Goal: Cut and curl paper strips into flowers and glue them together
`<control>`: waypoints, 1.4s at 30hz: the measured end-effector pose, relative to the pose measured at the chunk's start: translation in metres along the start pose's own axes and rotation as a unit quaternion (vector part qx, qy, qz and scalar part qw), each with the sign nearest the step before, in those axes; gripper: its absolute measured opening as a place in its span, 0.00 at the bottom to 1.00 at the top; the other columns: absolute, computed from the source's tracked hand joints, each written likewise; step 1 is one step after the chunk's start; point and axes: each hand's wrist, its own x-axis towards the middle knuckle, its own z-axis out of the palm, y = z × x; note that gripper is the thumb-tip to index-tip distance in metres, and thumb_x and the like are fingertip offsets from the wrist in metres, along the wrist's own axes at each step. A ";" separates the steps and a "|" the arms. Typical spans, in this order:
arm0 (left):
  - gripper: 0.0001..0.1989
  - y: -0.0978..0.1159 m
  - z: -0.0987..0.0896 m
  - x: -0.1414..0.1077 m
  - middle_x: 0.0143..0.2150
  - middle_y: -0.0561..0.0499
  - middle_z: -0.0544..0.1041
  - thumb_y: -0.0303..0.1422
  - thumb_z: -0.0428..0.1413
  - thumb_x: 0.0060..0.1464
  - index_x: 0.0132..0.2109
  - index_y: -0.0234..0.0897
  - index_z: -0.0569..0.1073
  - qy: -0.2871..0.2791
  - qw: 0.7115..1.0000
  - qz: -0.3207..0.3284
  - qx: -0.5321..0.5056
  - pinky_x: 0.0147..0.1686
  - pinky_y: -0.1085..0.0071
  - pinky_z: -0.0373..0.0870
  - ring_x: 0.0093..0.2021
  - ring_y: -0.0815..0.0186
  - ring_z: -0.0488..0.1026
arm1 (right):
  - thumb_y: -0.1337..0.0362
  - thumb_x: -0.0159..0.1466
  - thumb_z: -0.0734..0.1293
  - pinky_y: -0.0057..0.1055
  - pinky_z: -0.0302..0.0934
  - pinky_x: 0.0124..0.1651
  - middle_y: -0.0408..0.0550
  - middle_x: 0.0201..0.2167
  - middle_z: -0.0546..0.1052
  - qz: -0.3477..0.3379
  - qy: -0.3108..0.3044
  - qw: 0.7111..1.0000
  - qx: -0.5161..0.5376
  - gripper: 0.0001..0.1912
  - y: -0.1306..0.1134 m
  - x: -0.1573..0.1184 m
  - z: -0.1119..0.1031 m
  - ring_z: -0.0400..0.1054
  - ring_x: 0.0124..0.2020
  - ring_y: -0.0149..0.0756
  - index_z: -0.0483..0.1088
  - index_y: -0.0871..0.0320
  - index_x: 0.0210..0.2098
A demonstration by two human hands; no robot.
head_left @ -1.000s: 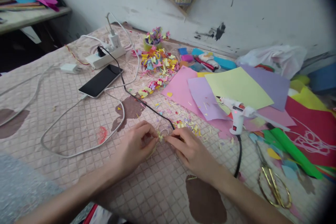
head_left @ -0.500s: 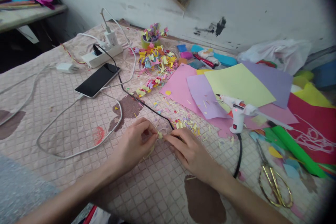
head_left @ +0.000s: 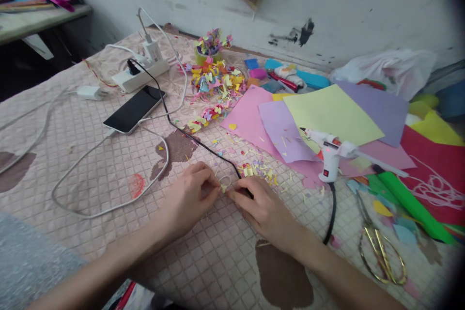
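Observation:
Thumb and index finger of my left hand (head_left: 194, 193) are pinched at the left side of a small pale yellow paper piece (head_left: 224, 188). A thin light string (head_left: 227, 178) makes a small loop just above that piece. My right hand (head_left: 259, 206) is closed at the right side of the piece, its fingertips close to the string; what lies between them is too small to make out. A black cable (head_left: 214, 153) runs up to my right hand and passes behind its fingers. Small paper scraps (head_left: 259, 172) lie beyond both hands.
On the right are a white glue gun (head_left: 330, 162), gold-handled scissors (head_left: 381, 252), a green roll (head_left: 414, 203) and coloured sheets (head_left: 332, 111). A phone (head_left: 135, 109), white cable and power strip (head_left: 140, 77) lie left. Paper cut-outs (head_left: 218, 80) are heaped behind.
Both hands stay almost in place, with the fingertips shifted slightly. The string loop and the yellow piece between them show a little more clearly. The view has moved slightly.

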 end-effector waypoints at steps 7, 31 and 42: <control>0.04 0.002 0.004 0.002 0.33 0.51 0.69 0.25 0.52 0.50 0.30 0.36 0.69 0.005 1.000 0.003 0.028 0.37 0.68 0.65 0.37 0.65 0.67 | 0.71 0.65 0.58 0.40 0.62 0.43 0.54 0.39 0.69 -0.003 -0.003 1.000 -0.012 0.12 -0.001 0.001 0.000 0.62 0.42 0.41 0.71 0.60 0.44; 0.04 0.004 0.007 0.004 0.34 0.49 0.70 0.26 0.52 0.52 0.30 0.36 0.70 -0.006 0.996 0.015 0.086 0.36 0.66 0.65 0.37 0.62 0.66 | 0.71 0.65 0.58 0.40 0.61 0.45 0.56 0.39 0.70 -0.009 -0.002 1.000 -0.022 0.12 0.000 0.000 0.000 0.62 0.44 0.42 0.71 0.61 0.42; 0.05 0.007 0.004 0.007 0.33 0.49 0.69 0.25 0.51 0.53 0.30 0.36 0.70 -0.024 0.992 0.026 0.121 0.36 0.66 0.65 0.37 0.62 0.66 | 0.69 0.66 0.57 0.41 0.62 0.44 0.54 0.40 0.70 -0.005 0.009 1.000 0.003 0.12 0.000 -0.001 0.000 0.62 0.43 0.41 0.71 0.59 0.43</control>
